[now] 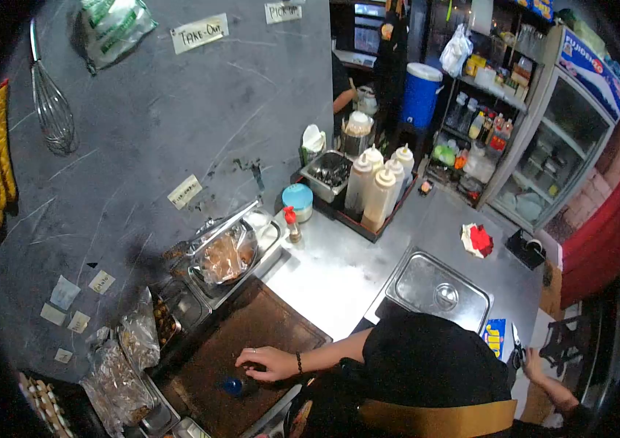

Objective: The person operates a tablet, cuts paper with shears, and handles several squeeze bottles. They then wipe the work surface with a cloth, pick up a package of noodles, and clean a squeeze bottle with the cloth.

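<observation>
My left hand [269, 363], with a ring and a dark bead bracelet, rests palm down with fingers loosely spread over a brown cutting board [255, 310]. Just below its fingers lies a small shiny blue item [232, 385], too blurred to identify. Far to the right, my right hand [536, 366] is closed at the black handles of a pair of scissors [518, 354], whose blades point away. Beside the scissors is a blue and yellow packet [495, 337]. My black sleeve and a tan band cover part of the counter between the hands.
Behind the board stand a metal pan with a plastic-covered food [226, 255] and a red-capped bottle [292, 225]. A tray holds several squeeze bottles [379, 197]. A lidded steel pan [427, 285] is set in the counter. Plastic bags [116, 376] lie left. Another person's arm [343, 100] shows at the back.
</observation>
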### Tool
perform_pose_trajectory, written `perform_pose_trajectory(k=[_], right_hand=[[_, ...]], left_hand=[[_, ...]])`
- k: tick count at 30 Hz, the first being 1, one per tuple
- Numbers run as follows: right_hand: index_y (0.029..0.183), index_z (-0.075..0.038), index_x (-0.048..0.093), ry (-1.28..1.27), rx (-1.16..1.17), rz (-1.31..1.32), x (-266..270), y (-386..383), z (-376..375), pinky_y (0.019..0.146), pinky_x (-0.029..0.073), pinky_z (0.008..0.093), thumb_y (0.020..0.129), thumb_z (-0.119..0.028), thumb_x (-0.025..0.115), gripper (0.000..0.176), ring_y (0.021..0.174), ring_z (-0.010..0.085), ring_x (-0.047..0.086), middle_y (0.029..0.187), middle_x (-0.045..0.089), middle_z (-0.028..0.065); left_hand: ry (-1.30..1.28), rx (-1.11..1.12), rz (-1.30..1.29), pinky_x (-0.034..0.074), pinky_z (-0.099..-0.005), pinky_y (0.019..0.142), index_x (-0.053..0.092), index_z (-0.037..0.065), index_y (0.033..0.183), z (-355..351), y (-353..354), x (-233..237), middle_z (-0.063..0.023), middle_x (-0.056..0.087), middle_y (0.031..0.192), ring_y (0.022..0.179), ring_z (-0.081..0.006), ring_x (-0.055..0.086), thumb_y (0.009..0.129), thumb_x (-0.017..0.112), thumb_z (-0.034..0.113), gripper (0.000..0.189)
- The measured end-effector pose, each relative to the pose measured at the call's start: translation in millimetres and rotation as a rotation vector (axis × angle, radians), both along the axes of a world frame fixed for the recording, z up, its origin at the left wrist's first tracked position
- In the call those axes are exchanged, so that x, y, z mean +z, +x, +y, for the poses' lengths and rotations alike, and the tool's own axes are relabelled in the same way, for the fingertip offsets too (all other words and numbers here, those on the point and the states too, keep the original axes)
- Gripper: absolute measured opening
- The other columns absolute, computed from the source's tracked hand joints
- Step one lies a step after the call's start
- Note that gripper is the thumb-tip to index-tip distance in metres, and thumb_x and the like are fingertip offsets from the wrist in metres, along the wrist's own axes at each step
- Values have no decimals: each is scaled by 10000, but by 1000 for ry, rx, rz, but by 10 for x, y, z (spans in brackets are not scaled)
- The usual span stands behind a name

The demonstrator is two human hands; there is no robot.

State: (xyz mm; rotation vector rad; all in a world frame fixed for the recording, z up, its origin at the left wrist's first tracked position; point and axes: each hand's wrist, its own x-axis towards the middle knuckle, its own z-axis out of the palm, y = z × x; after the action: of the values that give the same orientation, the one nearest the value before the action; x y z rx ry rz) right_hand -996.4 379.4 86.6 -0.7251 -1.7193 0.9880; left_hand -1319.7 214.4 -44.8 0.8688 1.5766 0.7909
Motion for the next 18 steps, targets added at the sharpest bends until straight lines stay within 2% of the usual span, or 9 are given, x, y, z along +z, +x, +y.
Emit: perform_pose_trajectory(k=[6,11,13,14,16,17,18], right_hand=[[1052,-35,479,6,246,60,318,-217,-80,672,438,347,855,-121,534,222,769,223,548,893,502,100],[1043,-25,497,-6,478,184,300,-403,-225,669,438,349,838,-142,543,240,767,234,542,896,508,109],[1052,-14,518,59,535,28,366,-390,-236,692,453,365,816,-129,559,267,820,269,555,892,531,134],[1065,-17,519,-22,559,119,134,-439,-314,712,466,369,810,-144,568,289,855,279,568,926,553,137],[1048,-20,538,125,476,-161,-265,-417,-365,722,478,372,766,-77,623,300,824,267,581,973,572,135],[1036,-9,539,109,505,14,215,-452,-318,722,473,355,754,-40,629,298,807,240,584,968,571,141],[1037,-1,533,88,541,19,243,-505,-313,716,469,338,753,-24,626,299,791,222,580,943,565,137]], left_hand=[[-12,24,85,429,-345,657,620,22,794,18,421,144,-103,583,755,697,-222,526,771,594,167,148],[-23,115,133,442,-350,691,621,25,784,-182,515,124,-110,600,761,728,-230,558,748,618,209,187],[-11,209,196,448,-352,704,622,26,780,-451,590,82,-113,606,764,740,-233,570,739,628,226,203],[-12,257,249,450,-354,711,622,27,778,-586,666,68,-115,610,765,746,-234,577,734,633,234,212],[-40,256,403,455,-356,725,623,28,774,-558,839,100,-118,617,768,759,-237,589,724,642,251,229],[-69,255,474,458,-357,731,623,29,772,-534,879,164,-119,620,769,765,-239,596,720,647,259,237],[-95,259,518,461,-358,738,624,29,770,-523,878,210,-121,623,770,771,-240,602,715,652,268,246]])
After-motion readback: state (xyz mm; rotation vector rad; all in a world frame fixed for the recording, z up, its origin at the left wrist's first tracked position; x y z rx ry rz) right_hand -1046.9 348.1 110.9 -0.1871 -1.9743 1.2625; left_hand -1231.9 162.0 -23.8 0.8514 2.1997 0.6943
